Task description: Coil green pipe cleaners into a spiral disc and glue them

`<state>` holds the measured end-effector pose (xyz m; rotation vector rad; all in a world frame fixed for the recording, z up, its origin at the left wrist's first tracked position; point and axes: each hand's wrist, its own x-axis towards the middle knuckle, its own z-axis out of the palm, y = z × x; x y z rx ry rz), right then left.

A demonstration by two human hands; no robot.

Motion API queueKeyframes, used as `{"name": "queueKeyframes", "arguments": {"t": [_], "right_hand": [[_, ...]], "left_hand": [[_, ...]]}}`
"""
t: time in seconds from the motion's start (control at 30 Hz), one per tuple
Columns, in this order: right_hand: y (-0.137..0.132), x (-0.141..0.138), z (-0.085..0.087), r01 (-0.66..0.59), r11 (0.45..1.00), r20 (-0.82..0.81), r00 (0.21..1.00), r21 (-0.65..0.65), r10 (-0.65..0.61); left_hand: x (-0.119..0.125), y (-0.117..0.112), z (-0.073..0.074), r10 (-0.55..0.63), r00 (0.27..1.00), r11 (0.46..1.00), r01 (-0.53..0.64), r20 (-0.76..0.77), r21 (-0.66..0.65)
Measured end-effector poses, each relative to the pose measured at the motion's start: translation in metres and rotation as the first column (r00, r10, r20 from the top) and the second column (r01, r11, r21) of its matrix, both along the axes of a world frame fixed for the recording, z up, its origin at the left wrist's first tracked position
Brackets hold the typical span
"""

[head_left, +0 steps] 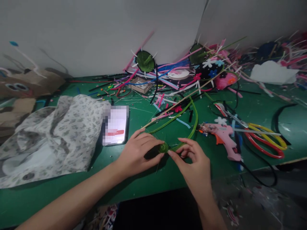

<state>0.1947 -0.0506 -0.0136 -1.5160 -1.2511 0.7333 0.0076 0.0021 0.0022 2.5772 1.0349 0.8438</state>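
Observation:
My left hand point(139, 151) pinches a small tight green coil point(163, 147) at the near middle of the green table point(153, 182). The coil is the rolled end of a long green pipe cleaner point(194, 118) that loops away behind it. My right hand point(193, 159) is closed on the green strip just right of the coil, with thumb and fingers pressed on it. Both hands rest low over the tabletop, close together.
A phone point(116, 125) lies left of my hands beside a patterned grey cloth point(52, 137). A pink glue gun point(224, 135), its black cord and red and yellow loops point(266, 142) lie right. Several coloured pipe cleaners, flowers and green discs point(145, 60) pile up behind.

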Motion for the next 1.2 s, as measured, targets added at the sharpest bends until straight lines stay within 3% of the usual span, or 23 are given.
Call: {"name": "queueKeyframes", "arguments": {"t": [0.23, 0.53, 0.9, 1.2], "right_hand": [[0.0018, 0.0016, 0.0018, 0.079, 0.994, -0.023, 0.997, 0.070, -0.078], [0.0028, 0.0025, -0.0035, 0.016, 0.994, 0.045, 0.999, 0.109, -0.021], [0.0024, 0.0016, -0.0058, -0.001, 0.993, -0.032, 0.999, 0.118, 0.005], [0.0035, -0.0002, -0.0054, -0.117, 0.983, 0.125, 0.987, 0.144, 0.099]], "left_hand": [[-0.0003, -0.0003, -0.0008, 0.000, 1.000, 1.000, 0.000, 0.012, 0.009], [-0.0006, -0.0014, -0.0004, -0.011, 1.000, 1.000, 0.010, 0.028, 0.018], [-0.0014, -0.0024, -0.0018, -0.018, 1.000, 0.999, 0.018, 0.015, 0.028], [-0.0014, -0.0047, -0.0011, -0.010, 1.000, 0.999, 0.009, 0.009, 0.039]]}}
